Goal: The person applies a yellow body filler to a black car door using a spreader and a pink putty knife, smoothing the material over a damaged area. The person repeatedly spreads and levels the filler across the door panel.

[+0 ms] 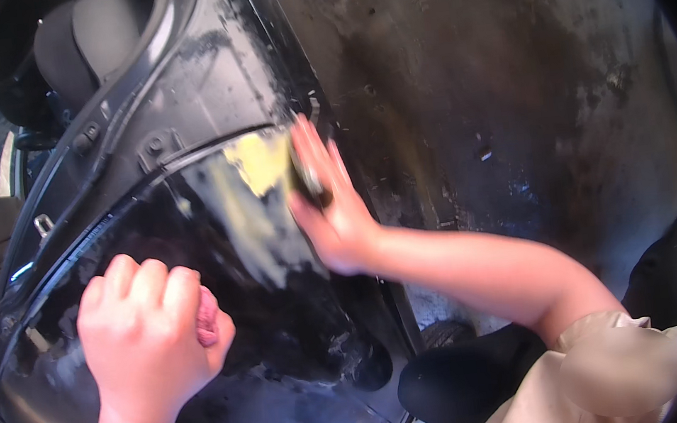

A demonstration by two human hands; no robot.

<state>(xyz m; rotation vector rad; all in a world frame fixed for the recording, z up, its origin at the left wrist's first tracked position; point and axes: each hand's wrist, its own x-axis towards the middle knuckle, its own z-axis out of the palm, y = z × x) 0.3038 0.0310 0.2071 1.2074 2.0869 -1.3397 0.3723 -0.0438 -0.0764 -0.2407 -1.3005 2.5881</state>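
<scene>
Before me is a black car body panel, with a yellow patch of body filler near its upper edge. Below that patch the surface is scuffed into grey and yellowish streaks. My right hand lies against the panel's right edge beside the filler, fingers stretched and thumb apart. Between thumb and fingers shows a dark pad, partly hidden and blurred, its exact kind unclear. Over the panel's lower left, my left hand is closed in a fist round a crumpled pink cloth-like wad, mostly covered by the fingers.
A stained, dark concrete floor spreads along the right. Grey car seats show through the opening at upper left, behind a curved black frame edge. My dark-trousered leg and a tyre are low at the right.
</scene>
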